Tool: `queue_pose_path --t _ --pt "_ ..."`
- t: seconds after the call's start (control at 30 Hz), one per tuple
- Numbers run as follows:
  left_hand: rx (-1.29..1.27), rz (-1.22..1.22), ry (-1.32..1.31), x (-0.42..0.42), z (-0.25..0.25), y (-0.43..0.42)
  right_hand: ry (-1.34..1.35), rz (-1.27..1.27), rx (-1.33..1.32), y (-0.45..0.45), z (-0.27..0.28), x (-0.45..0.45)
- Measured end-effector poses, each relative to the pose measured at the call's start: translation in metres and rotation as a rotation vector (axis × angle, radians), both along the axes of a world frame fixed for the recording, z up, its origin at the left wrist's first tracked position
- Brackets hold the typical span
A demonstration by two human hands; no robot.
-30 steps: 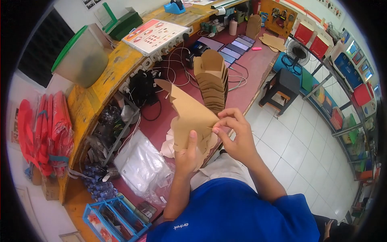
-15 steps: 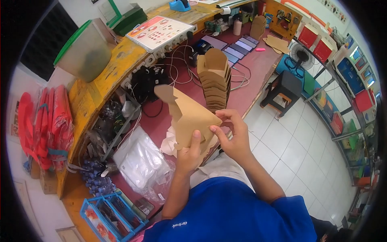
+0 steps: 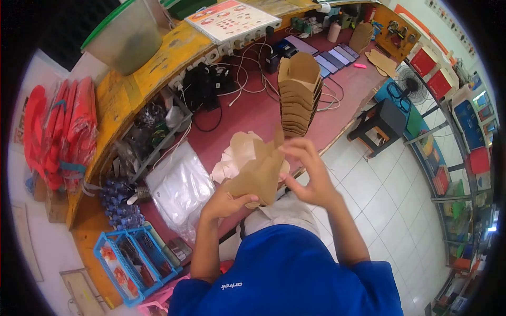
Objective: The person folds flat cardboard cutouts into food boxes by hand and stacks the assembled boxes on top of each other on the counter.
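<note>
A part-folded brown cardboard food box (image 3: 259, 176) is tilted in front of me, above the front edge of the table. My left hand (image 3: 226, 203) grips its lower left side, thumb on the near face. Beside its right edge is my right hand (image 3: 312, 174), slightly blurred, with thumb and fingers apart; whether the fingertips touch the cardboard I cannot tell. Behind the held piece lie pale, scallop-edged cardboard pieces (image 3: 229, 160). Farther back stands a tall nested stack of folded brown boxes (image 3: 300, 100).
Clear plastic bags (image 3: 179, 181) lie to the left, with a blue basket (image 3: 139, 263) nearer me. Several phones (image 3: 337, 59), white cables (image 3: 242, 79) and flat brown cardboard blanks (image 3: 380, 62) are farther back. A black stool (image 3: 377, 124) stands on the tiled floor at right.
The box has turned and come down, uncovering the pale pieces behind it. My right thumb and fingers have spread from their pinch on its edge. The view has shifted.
</note>
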State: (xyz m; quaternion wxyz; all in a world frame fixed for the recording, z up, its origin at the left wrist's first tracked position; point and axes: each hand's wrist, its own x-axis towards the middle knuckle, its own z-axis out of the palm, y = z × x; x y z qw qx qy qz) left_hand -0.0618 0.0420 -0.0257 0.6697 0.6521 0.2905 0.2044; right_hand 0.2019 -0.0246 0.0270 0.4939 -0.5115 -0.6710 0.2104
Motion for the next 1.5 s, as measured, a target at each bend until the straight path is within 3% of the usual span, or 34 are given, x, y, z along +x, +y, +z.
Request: queue_pose_path --t 0.13,0.23,0.33,0.37,0.43,0.47,0.5,0.57,0.7,0.8,0.97,1.1,1.17,1.3,1.37,1.5 --pt "0.101 -0.215 0.144 -0.011 0.006 0.015 -0.176 0.165 -0.139 0.015 0.005 0.025" --pt "0.317 -0.067 0.117 -0.013 0.037 0.018 -0.244 0.235 -0.178 0.015 0.003 0.027" --pt "0.740 0.191 0.194 -0.001 0.065 0.007 -0.307 0.259 -0.147 0.014 0.005 0.015" --pt "0.727 0.200 0.202 0.008 0.063 0.001 -0.334 0.267 -0.120 0.014 0.008 0.009" --pt "0.392 -0.006 0.364 0.027 0.062 -0.004 -0.334 0.292 -0.107 0.019 0.016 0.004" --pt "0.373 0.147 0.240 0.037 0.063 -0.011 -0.330 0.301 -0.090 0.022 0.019 0.003" --pt "0.381 0.149 0.240 0.039 0.058 -0.013 -0.331 0.301 -0.081 0.024 0.018 0.000" --pt "0.311 0.362 0.130 0.041 0.037 -0.014 -0.129 0.048 0.042 0.018 0.007 -0.009" --pt "0.185 0.473 -0.001 0.051 0.018 -0.021 -0.119 -0.117 0.110 -0.001 -0.018 -0.014" --pt "0.259 0.444 0.090 0.060 0.022 -0.026 -0.129 -0.050 0.058 -0.003 -0.019 -0.014" --pt "0.590 0.464 0.018 0.071 0.036 -0.020 0.091 -0.035 -0.075 -0.004 -0.022 -0.014" --pt "0.605 0.405 0.031 0.071 0.036 -0.019 0.139 -0.058 -0.103 -0.006 -0.023 -0.013" --pt "0.509 0.545 -0.016 0.076 0.034 -0.022 0.087 -0.114 -0.064 -0.005 -0.021 -0.012" --pt "0.395 0.557 -0.036 0.075 0.041 -0.020 0.095 -0.106 -0.121 -0.006 -0.018 -0.011" --pt "0.868 0.536 0.135 0.076 0.054 -0.014 0.129 -0.054 -0.174 -0.004 -0.015 -0.006" --pt "0.834 0.373 0.151 0.072 0.049 -0.005 0.156 -0.046 -0.230 0.002 -0.011 -0.004"
